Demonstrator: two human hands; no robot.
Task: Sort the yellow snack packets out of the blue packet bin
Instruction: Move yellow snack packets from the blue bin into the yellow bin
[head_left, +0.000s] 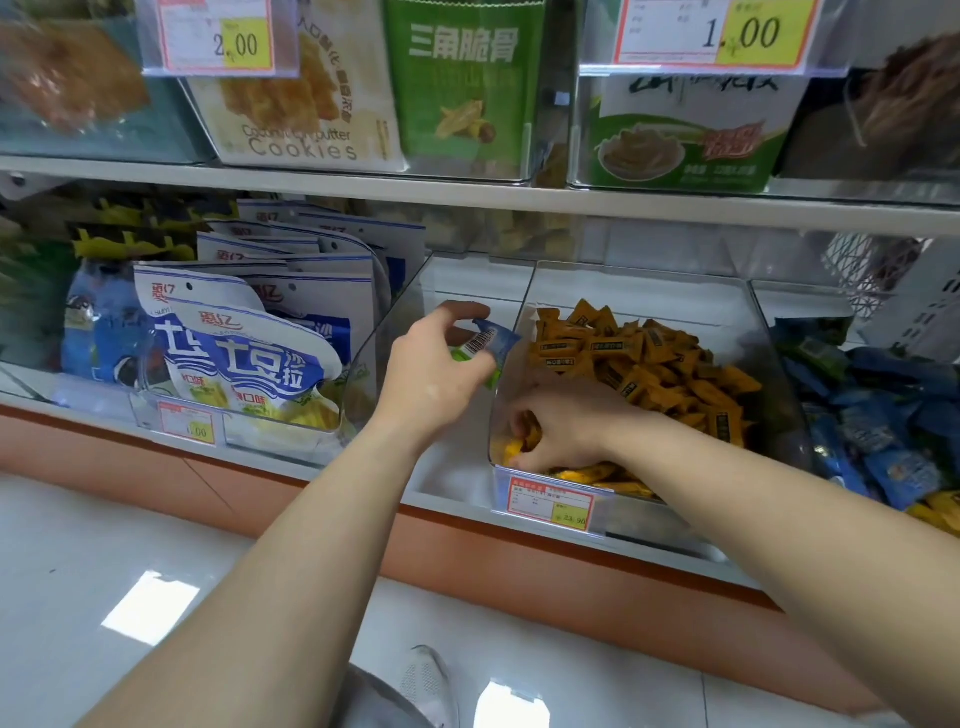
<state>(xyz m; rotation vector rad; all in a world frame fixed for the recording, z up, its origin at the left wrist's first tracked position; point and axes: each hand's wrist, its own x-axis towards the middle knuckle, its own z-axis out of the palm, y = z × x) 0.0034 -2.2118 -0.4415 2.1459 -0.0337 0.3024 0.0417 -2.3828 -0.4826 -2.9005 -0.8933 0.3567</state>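
My left hand (436, 369) hovers over the gap left of the clear bin (779, 353), gripping a small blue packet (493, 338) with a barcode and a green edge. That bin holds a heap of yellow-orange snack packets (649, 364). My right hand (561, 431) is down inside the bin's front left corner, fingers curled among yellow packets (514, 447); whether it grips one is hidden. To the right lies the bin of blue packets (883, 415), with a few yellow packets (940, 512) at its front edge.
A clear bin of large blue-and-white snack bags (249, 353) stands to the left. A white shelf (467, 195) with boxed goods and price tags runs above. A price label (550, 501) hangs on the yellow bin's front. White floor tiles and my shoe (426, 680) lie below.
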